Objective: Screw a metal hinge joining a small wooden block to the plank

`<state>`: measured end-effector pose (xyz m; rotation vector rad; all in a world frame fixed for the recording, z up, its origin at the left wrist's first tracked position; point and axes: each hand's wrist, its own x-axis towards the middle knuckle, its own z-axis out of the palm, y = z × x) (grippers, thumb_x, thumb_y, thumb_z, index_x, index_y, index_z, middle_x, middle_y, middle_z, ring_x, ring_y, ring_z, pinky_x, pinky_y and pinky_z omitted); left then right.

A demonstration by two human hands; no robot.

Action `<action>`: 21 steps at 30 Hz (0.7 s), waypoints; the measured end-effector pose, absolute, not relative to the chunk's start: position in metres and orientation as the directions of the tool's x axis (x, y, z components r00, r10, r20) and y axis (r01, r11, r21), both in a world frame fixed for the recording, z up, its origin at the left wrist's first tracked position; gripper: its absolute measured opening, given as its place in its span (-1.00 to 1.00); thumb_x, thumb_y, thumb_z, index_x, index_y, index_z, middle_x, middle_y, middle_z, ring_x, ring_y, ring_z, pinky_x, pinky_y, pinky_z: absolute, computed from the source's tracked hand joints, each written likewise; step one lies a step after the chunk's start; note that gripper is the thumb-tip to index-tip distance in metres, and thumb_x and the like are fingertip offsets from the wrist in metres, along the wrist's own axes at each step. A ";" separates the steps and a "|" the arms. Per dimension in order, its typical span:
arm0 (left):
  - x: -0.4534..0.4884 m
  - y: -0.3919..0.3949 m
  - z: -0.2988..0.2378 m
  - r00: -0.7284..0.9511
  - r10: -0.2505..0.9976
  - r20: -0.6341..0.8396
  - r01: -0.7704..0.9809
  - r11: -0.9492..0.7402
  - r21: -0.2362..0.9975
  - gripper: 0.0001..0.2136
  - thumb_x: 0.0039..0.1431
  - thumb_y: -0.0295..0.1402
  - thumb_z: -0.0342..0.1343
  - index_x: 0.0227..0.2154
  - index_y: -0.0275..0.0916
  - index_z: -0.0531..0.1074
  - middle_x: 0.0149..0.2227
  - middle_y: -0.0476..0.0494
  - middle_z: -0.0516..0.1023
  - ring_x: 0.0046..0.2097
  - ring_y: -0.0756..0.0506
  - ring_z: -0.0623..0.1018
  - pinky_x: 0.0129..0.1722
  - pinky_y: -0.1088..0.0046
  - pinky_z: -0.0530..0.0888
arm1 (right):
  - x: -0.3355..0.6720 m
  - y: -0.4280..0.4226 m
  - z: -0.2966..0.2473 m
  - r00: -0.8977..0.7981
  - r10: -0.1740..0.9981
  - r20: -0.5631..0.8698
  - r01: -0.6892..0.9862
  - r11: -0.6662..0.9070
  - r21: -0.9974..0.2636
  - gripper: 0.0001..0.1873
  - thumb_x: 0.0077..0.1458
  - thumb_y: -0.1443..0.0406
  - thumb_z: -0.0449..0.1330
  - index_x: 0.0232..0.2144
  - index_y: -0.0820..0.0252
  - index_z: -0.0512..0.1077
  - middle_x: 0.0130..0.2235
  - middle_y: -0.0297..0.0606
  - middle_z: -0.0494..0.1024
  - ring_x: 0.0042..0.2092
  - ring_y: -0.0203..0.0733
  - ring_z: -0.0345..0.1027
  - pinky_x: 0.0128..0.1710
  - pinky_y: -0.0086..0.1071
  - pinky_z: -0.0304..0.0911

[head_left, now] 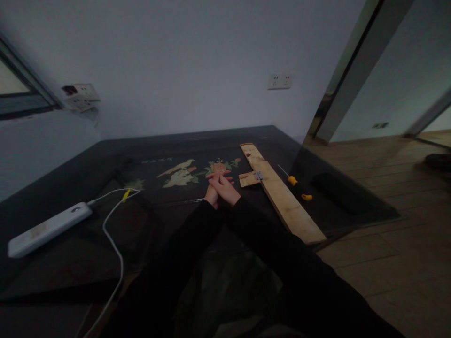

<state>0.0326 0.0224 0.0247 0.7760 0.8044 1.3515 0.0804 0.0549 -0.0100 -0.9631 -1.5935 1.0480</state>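
Observation:
My left hand and my right hand are crossed over each other above the dark table, fingers stretched out, with the right one on top. No object shows in either hand; part of the left is covered. To their right lies a long wooden board. A small wooden piece sits against its left side, and a metal hinge spans the two. Beyond the board lie a screwdriver with a yellow handle and a small yellow object whose kind I cannot make out.
The dark table bears a bird-and-flower picture. A white power strip with a white cable lies on the left. A dark flat object is near the right edge. Wall sockets sit behind the table.

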 end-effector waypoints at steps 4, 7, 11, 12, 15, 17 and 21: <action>0.031 0.026 0.021 0.067 0.995 -0.070 -0.495 0.094 0.864 -0.68 0.21 -0.14 -0.01 -0.17 -0.26 0.47 -0.29 -0.14 0.52 -0.16 -0.11 0.54 -0.18 0.46 0.50 | 0.082 0.052 -0.006 -0.219 0.939 0.264 0.118 0.294 -0.948 -0.72 0.10 0.24 0.03 -0.15 0.22 0.36 -0.09 -0.18 0.42 0.02 -0.19 0.27 0.11 -0.30 0.08; 0.031 0.028 0.017 0.069 0.995 -0.072 -0.480 0.097 0.872 -0.67 0.24 -0.14 -0.05 -0.16 -0.25 0.46 -0.31 -0.14 0.52 -0.18 -0.11 0.55 -0.20 0.45 0.50 | 0.082 0.050 -0.003 -0.222 0.941 0.256 0.121 0.287 -0.950 -0.74 0.09 0.25 0.04 -0.17 0.20 0.37 -0.09 -0.20 0.42 0.03 -0.20 0.27 0.10 -0.32 0.08; 0.030 0.031 0.013 0.080 0.994 -0.074 -0.476 0.103 0.874 -0.64 0.21 -0.09 -0.03 -0.14 -0.24 0.46 -0.35 -0.13 0.50 -0.22 -0.11 0.55 -0.25 0.43 0.51 | 0.083 0.048 -0.001 -0.223 0.940 0.259 0.119 0.290 -0.950 -0.73 0.09 0.26 0.03 -0.17 0.22 0.37 -0.10 -0.18 0.42 0.03 -0.18 0.26 0.10 -0.32 0.07; 0.030 0.032 0.012 0.082 0.994 -0.071 -0.475 0.102 0.874 -0.63 0.20 -0.07 -0.02 -0.15 -0.24 0.45 -0.35 -0.13 0.50 -0.23 -0.11 0.55 -0.26 0.43 0.51 | 0.083 0.048 0.000 -0.220 0.940 0.261 0.119 0.292 -0.949 -0.73 0.09 0.26 0.03 -0.17 0.24 0.37 -0.10 -0.16 0.42 0.03 -0.17 0.26 0.11 -0.31 0.06; 0.030 0.033 0.011 0.087 0.993 -0.074 -0.469 0.106 0.877 -0.62 0.17 -0.04 0.00 -0.16 -0.22 0.46 -0.34 -0.11 0.49 -0.26 -0.10 0.55 -0.29 0.45 0.50 | 0.083 0.048 -0.001 -0.211 0.941 0.265 0.123 0.295 -0.948 -0.71 0.08 0.25 0.03 -0.17 0.26 0.37 -0.10 -0.13 0.41 0.03 -0.14 0.26 0.12 -0.29 0.05; 0.030 0.033 0.011 0.087 0.993 -0.083 -0.466 0.114 0.877 -0.63 0.18 -0.04 -0.02 -0.16 -0.22 0.45 -0.33 -0.11 0.49 -0.27 -0.09 0.54 -0.29 0.45 0.50 | 0.082 0.049 -0.003 -0.213 0.939 0.268 0.120 0.298 -0.947 -0.71 0.09 0.24 0.03 -0.16 0.25 0.37 -0.10 -0.14 0.41 0.02 -0.15 0.27 0.11 -0.29 0.06; 0.030 0.033 0.010 0.088 0.993 -0.081 -0.453 0.113 0.884 -0.64 0.24 -0.09 -0.10 -0.14 -0.23 0.43 -0.28 -0.13 0.48 -0.29 -0.07 0.54 -0.28 0.41 0.50 | 0.082 0.052 -0.006 -0.216 0.936 0.278 0.113 0.307 -0.945 -0.71 0.10 0.23 0.03 -0.16 0.22 0.37 -0.10 -0.17 0.41 0.04 -0.19 0.25 0.13 -0.31 0.04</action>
